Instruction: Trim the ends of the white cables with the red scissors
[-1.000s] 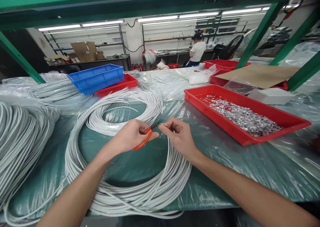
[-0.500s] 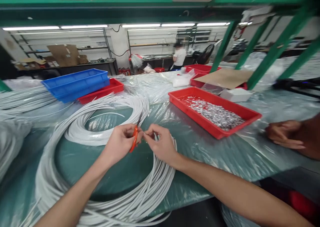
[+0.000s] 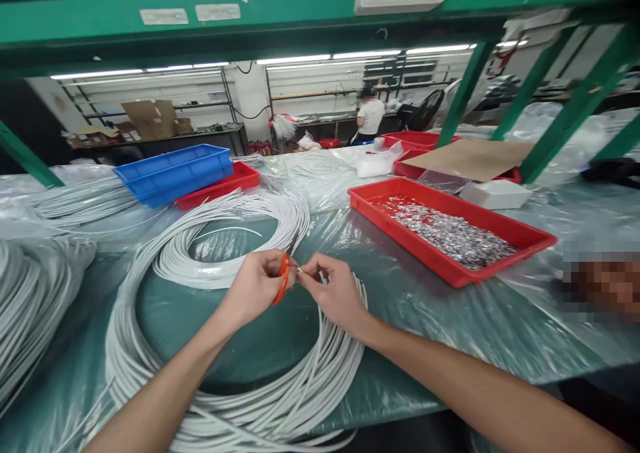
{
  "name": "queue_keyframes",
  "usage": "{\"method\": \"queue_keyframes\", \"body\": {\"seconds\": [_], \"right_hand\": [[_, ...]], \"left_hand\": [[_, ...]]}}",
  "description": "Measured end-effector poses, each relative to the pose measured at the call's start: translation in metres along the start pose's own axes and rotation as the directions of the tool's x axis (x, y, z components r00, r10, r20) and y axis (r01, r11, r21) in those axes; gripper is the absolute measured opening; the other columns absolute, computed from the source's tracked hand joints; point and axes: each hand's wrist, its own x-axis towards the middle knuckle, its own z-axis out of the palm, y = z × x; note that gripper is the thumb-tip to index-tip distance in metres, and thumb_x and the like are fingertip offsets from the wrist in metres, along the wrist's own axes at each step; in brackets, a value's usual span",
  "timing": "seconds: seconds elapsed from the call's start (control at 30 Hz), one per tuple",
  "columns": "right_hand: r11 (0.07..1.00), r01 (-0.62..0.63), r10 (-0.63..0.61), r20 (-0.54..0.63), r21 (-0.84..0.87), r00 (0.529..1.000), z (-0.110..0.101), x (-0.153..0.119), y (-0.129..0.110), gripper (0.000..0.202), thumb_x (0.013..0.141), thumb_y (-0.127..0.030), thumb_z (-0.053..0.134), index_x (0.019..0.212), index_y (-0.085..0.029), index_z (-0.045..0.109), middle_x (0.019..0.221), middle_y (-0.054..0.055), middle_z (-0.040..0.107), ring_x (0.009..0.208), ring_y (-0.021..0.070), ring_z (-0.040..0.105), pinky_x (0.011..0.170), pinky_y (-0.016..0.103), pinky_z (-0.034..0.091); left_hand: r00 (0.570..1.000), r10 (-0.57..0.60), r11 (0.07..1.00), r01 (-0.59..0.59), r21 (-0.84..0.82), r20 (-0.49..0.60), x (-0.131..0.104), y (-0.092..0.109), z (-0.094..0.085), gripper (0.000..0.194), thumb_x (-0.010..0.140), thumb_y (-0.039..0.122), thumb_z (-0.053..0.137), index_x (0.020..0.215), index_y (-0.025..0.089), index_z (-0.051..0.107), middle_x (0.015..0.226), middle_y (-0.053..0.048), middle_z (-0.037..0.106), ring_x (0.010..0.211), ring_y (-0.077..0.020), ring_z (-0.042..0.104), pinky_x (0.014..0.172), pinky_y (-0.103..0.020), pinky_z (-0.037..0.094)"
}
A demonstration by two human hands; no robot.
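My left hand is closed around small orange-handled scissors, whose dark blades point up and away. Close beside it, my right hand pinches the tip of a thin white cable between thumb and fingers. The two hands nearly meet, and the cable tip lies in the gap between them. Beneath the hands, a large coil of white cables spreads over the table, with my right hand above its right side. A smaller ring of white cables lies just beyond my hands.
A red tray of small shiny metal pieces stands to the right. Blue and red trays sit at the back left. Another cable bundle lies at left. A blurred-out patch covers something at far right. Green uprights rise behind.
The whole view has shifted, so things appear further right and slightly lower. My hands keep their hold on the scissors and the cable, with the cable tip now showing more between them.
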Motion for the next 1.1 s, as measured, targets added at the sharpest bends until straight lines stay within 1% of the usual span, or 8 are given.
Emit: {"method": "queue_keyframes", "body": {"seconds": [0.23, 0.37, 0.5, 0.63, 0.73, 0.8, 0.97, 1.1], "right_hand": [[1.000, -0.024, 0.024, 0.018, 0.004, 1.000, 0.000, -0.001, 0.002, 0.021, 0.079, -0.027, 0.065, 0.062, -0.017, 0.059, 0.058, -0.001, 0.053, 0.058, 0.0116, 0.042, 0.057, 0.026, 0.034], [1.000, -0.022, 0.021, 0.055, 0.022, 0.998, -0.001, 0.001, 0.002, 0.020, 0.080, -0.029, 0.067, 0.064, -0.016, 0.065, 0.059, 0.000, 0.057, 0.058, 0.0116, 0.042, 0.057, 0.026, 0.034], [1.000, -0.005, 0.005, 0.136, 0.003, 0.991, -0.005, 0.005, -0.001, 0.021, 0.084, -0.027, 0.063, 0.066, -0.016, 0.068, 0.064, 0.002, 0.064, 0.062, 0.0136, 0.051, 0.060, 0.027, 0.037], [0.999, 0.012, -0.002, 0.200, -0.049, 0.980, -0.008, 0.008, -0.001, 0.030, 0.090, -0.029, 0.055, 0.065, -0.016, 0.067, 0.066, 0.003, 0.066, 0.063, 0.0146, 0.054, 0.060, 0.027, 0.038], [0.999, 0.002, 0.007, 0.231, -0.040, 0.973, -0.008, 0.009, 0.001, 0.034, 0.093, -0.030, 0.051, 0.066, -0.015, 0.065, 0.066, 0.004, 0.065, 0.064, 0.0149, 0.056, 0.062, 0.026, 0.039], [1.000, 0.000, 0.005, 0.240, -0.021, 0.971, -0.008, 0.010, 0.003, 0.035, 0.094, -0.031, 0.049, 0.066, -0.015, 0.063, 0.066, 0.004, 0.064, 0.066, 0.0151, 0.057, 0.064, 0.026, 0.040], [1.000, 0.005, 0.002, 0.235, -0.027, 0.972, -0.008, 0.010, 0.003, 0.035, 0.094, -0.032, 0.049, 0.068, -0.015, 0.064, 0.066, 0.003, 0.063, 0.066, 0.0150, 0.058, 0.064, 0.026, 0.040], [0.998, 0.005, 0.009, 0.229, -0.058, 0.973, -0.008, 0.010, 0.000, 0.033, 0.093, -0.032, 0.052, 0.068, -0.015, 0.065, 0.066, 0.002, 0.064, 0.063, 0.0134, 0.054, 0.060, 0.026, 0.037]], "left_hand": [[1.000, -0.005, 0.999, 0.005, -0.053, 0.000, -0.001, 0.002, 0.000, 0.006, 0.066, 0.012, 0.056, 0.072, 0.013, 0.057, 0.055, 0.006, 0.047, 0.049, -0.0046, 0.035, 0.044, -0.017, 0.027], [1.000, -0.009, 0.999, 0.009, -0.051, 0.008, -0.001, 0.005, -0.003, 0.004, 0.067, 0.011, 0.055, 0.070, 0.013, 0.057, 0.054, 0.006, 0.047, 0.049, -0.0048, 0.035, 0.044, -0.018, 0.028], [1.000, -0.015, 1.000, 0.015, -0.006, 0.008, 0.002, 0.008, -0.008, 0.004, 0.067, 0.012, 0.057, 0.070, 0.012, 0.060, 0.053, 0.005, 0.051, 0.048, -0.0053, 0.039, 0.044, -0.017, 0.030], [0.998, 0.051, 0.998, -0.052, 0.018, 0.031, 0.003, 0.009, -0.011, 0.002, 0.070, 0.012, 0.058, 0.070, 0.012, 0.060, 0.055, 0.005, 0.051, 0.050, -0.0043, 0.040, 0.046, -0.016, 0.031], [0.996, 0.087, 0.996, -0.088, 0.014, 0.035, 0.002, 0.008, -0.011, 0.009, 0.071, 0.013, 0.059, 0.063, 0.012, 0.056, 0.057, 0.004, 0.052, 0.052, -0.0044, 0.040, 0.048, -0.016, 0.032], [0.996, 0.078, 0.997, -0.079, 0.003, 0.033, 0.002, 0.007, -0.011, 0.009, 0.072, 0.013, 0.059, 0.064, 0.012, 0.056, 0.057, 0.003, 0.052, 0.052, -0.0046, 0.040, 0.047, -0.017, 0.032], [0.997, 0.070, 0.997, -0.069, -0.029, 0.033, 0.002, 0.006, -0.010, 0.005, 0.076, 0.016, 0.060, 0.076, 0.011, 0.061, 0.060, 0.002, 0.056, 0.052, -0.0053, 0.044, 0.047, -0.016, 0.034], [0.998, 0.055, 0.998, -0.055, -0.038, 0.001, 0.004, 0.005, -0.009, 0.006, 0.075, 0.015, 0.063, 0.076, 0.010, 0.061, 0.058, 0.003, 0.054, 0.051, -0.0050, 0.043, 0.047, -0.016, 0.034]]}}
